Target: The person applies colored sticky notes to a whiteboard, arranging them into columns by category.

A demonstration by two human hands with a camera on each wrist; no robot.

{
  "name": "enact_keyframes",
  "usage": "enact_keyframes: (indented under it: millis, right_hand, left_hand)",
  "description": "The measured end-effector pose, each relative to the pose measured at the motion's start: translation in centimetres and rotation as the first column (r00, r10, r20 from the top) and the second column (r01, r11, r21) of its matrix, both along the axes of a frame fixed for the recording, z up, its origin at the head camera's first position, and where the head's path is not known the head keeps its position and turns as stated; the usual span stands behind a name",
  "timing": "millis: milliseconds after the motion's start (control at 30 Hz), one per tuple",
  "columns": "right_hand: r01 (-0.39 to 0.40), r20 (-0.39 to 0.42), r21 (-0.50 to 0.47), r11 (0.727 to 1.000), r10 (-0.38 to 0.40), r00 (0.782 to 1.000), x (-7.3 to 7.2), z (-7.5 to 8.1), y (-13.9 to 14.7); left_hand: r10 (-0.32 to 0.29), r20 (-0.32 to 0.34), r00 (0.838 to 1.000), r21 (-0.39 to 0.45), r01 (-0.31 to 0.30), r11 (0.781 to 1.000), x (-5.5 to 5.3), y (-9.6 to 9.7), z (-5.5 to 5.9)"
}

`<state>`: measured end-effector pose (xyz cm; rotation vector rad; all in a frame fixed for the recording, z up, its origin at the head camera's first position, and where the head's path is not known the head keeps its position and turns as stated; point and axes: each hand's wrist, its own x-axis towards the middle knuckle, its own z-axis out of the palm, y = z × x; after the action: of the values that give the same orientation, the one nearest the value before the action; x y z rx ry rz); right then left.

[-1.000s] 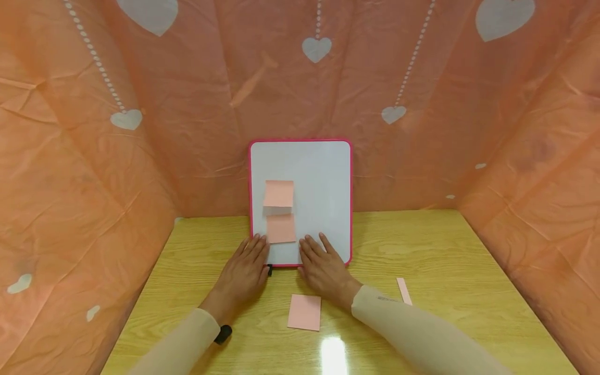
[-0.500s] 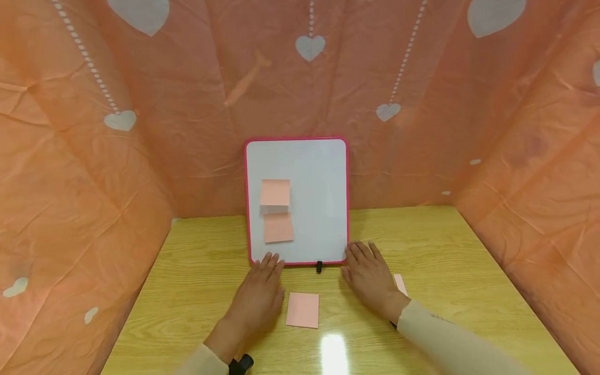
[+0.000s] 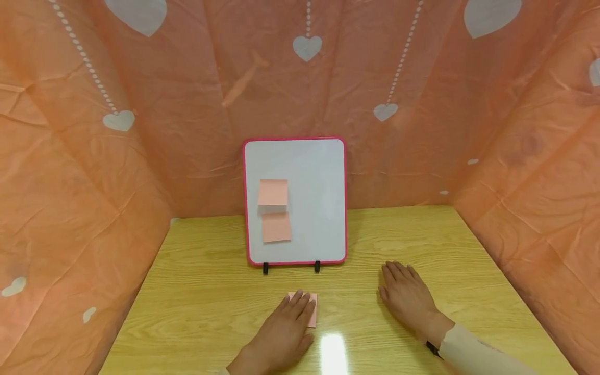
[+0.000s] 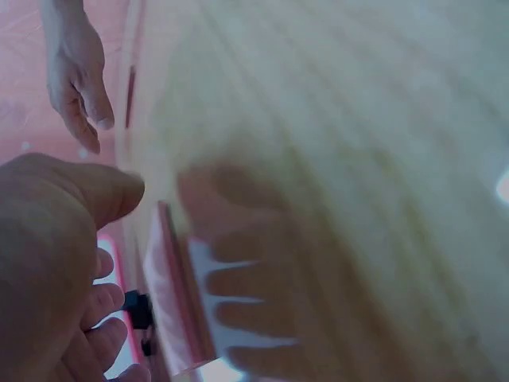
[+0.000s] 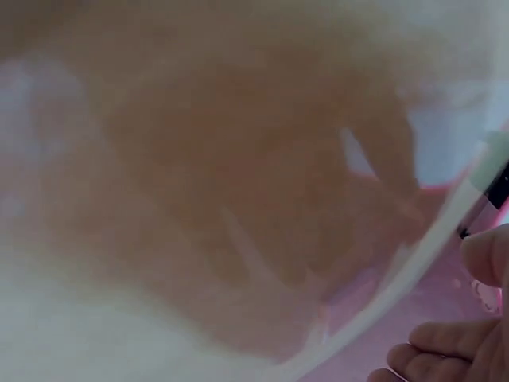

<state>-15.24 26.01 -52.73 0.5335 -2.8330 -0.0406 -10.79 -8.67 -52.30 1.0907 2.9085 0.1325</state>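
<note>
My left hand (image 3: pixel 283 330), fingers straight, hovers over a pink sticky note pad (image 3: pixel 312 315) and hides most of it. In the left wrist view a gap shows between the fingers (image 4: pixel 103 306) and the pad (image 4: pixel 171 298). Farther right, my right hand (image 3: pixel 408 297) is held with straight fingers just above the table, holding nothing. Behind both hands stands a whiteboard (image 3: pixel 316 200) with a pink frame, leaning back slightly on black feet (image 3: pixel 317 266). Two pink sticky notes are stuck to its left half, an upper note (image 3: pixel 273 192) and a lower note (image 3: pixel 276 227).
The glossy wood-grain table (image 3: pixel 201 291) reflects a bright light near its front. An orange cloth (image 3: pixel 197 130) with white hearts encloses the back and both sides. The pink strip seen earlier at the right is hidden by my right hand.
Both hands have left the whiteboard's lower edge. My left hand has come back over the sticky note pad; my right hand has moved right, over the pink strip's place. Both black feet now show.
</note>
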Motion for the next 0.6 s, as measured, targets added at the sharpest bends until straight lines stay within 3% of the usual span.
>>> enact_keyframes:
  millis: [233,600]
  right_hand:
    - [0.014,0.020,0.012,1.000,-0.014,1.000,1.8,-0.7,1.6]
    - [0.004,0.039,0.008,1.000,-0.004,0.999,2.8,-1.2,2.0]
  left_hand:
    - [-0.011,0.077,0.997,-0.051,0.015,0.999,0.5,0.0,-0.4]
    - [0.071,0.161,0.984,-0.032,-0.066,0.997,0.3,-1.5,-0.7]
